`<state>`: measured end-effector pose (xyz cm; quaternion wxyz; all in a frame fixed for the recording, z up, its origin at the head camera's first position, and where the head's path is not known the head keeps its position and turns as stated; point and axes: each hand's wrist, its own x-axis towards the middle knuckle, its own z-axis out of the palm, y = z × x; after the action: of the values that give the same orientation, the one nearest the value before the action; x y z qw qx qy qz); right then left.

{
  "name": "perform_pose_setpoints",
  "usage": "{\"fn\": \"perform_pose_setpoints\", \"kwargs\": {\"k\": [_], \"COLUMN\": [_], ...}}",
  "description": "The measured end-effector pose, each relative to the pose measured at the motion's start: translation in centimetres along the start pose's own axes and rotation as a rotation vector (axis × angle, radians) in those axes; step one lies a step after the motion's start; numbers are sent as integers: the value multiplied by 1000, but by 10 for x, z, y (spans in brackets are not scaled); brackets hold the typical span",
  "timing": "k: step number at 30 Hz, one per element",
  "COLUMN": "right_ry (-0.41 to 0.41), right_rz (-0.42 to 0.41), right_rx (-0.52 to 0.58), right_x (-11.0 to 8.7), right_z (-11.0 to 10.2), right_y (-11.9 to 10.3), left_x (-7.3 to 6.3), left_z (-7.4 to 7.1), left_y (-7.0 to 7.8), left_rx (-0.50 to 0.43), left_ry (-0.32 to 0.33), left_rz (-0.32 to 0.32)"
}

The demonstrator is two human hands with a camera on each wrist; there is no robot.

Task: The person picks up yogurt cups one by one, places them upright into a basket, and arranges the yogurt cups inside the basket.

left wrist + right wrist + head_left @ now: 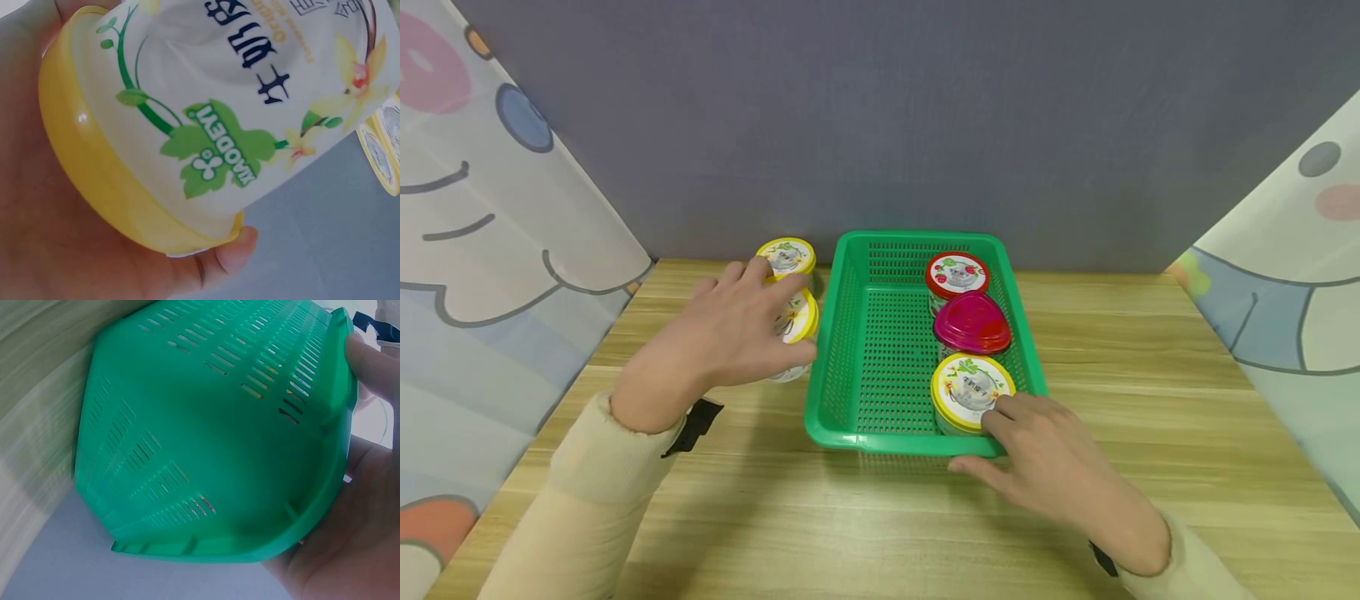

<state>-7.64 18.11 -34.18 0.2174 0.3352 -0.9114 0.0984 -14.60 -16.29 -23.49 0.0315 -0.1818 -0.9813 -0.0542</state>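
Observation:
My left hand (722, 325) is over a white plastic tub (187, 94) with a yellow lid (801, 317), left of the basket. In the left wrist view the lid lies against the palm and a fingertip curls round its edge, so the hand grips it. Behind it stands another yellow-lidded tub (786, 257). With the thumb outside and fingers over the rim, my right hand (1045, 458) holds the green basket (206, 425) by its near right corner. Inside, along the right side, sit a red-lidded tub (957, 275), a magenta-lidded container (972, 323) and a yellow-lidded tub (972, 392).
The basket stands on a wood-grain table (1135, 392). A grey panel (887, 125) rises close behind the basket. Cartoon-printed sheets flank the table at left (482, 250) and right (1292, 292).

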Motion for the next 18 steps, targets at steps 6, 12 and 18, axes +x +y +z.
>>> {"fn": "perform_pose_setpoints", "kwargs": {"k": [6,12,18], "right_ry": [4,10,17], "right_rz": [-2,-3,-5], "right_rx": [3,5,7], "right_x": [0,0,0], "right_z": [0,1,2], "right_y": [0,-1,-1], "left_x": [6,11,15], "left_z": [-3,-4,-1], "left_y": [9,19,30], "left_rx": [-5,-16,-13], "left_ry": [-12,-42,-54], "left_rz": [33,66,82]}}
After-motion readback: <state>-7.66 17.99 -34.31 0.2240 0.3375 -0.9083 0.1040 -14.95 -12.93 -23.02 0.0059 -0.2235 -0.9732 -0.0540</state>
